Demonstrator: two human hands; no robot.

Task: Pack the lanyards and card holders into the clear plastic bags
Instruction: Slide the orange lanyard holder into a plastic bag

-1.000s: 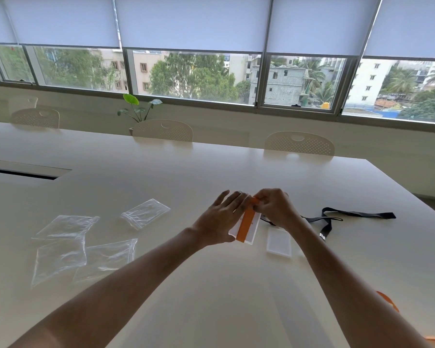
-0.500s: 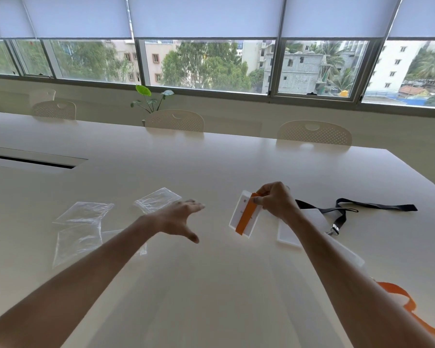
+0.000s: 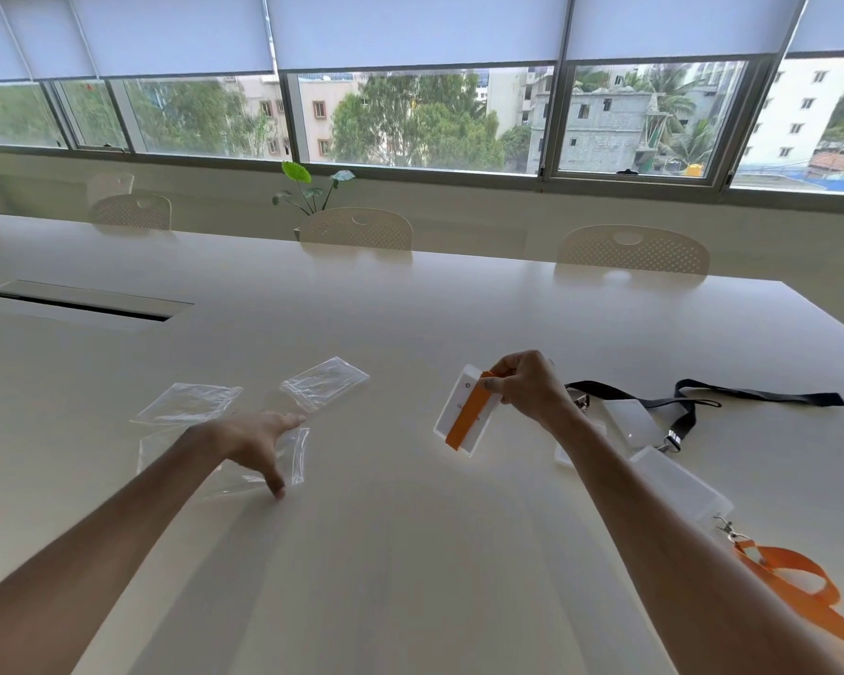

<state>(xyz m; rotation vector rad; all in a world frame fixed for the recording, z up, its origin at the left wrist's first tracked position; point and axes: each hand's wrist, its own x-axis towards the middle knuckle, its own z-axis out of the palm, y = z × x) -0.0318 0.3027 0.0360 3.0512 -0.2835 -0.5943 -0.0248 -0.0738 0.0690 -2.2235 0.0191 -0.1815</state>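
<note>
A white card holder (image 3: 466, 409) with a folded orange lanyard (image 3: 469, 415) laid along its face is gripped at its top end by the right hand (image 3: 527, 386), fingers closed, and is held tilted above the pale worktop (image 3: 410, 552). The left hand (image 3: 254, 438) is spread open, palm down, over the near clear plastic bag (image 3: 297, 455), its thumb tip brought to the bag's near edge; whether the fingers touch the bag cannot be told. Two more clear bags are seen flat just beyond it, one to the left (image 3: 186, 404) and one further back (image 3: 325, 382). To the right of the held holder, a black lanyard (image 3: 702, 394) is stretched across the worktop, with a frosted card holder (image 3: 629, 423) lying by its clip. Nearer the right edge, another clear card holder (image 3: 678, 484) is seen clipped to a second orange lanyard (image 3: 800, 587), which trails out of view. Perforated chair backs (image 3: 356, 229) are lined along the far side, below the windows (image 3: 410, 119).
</note>
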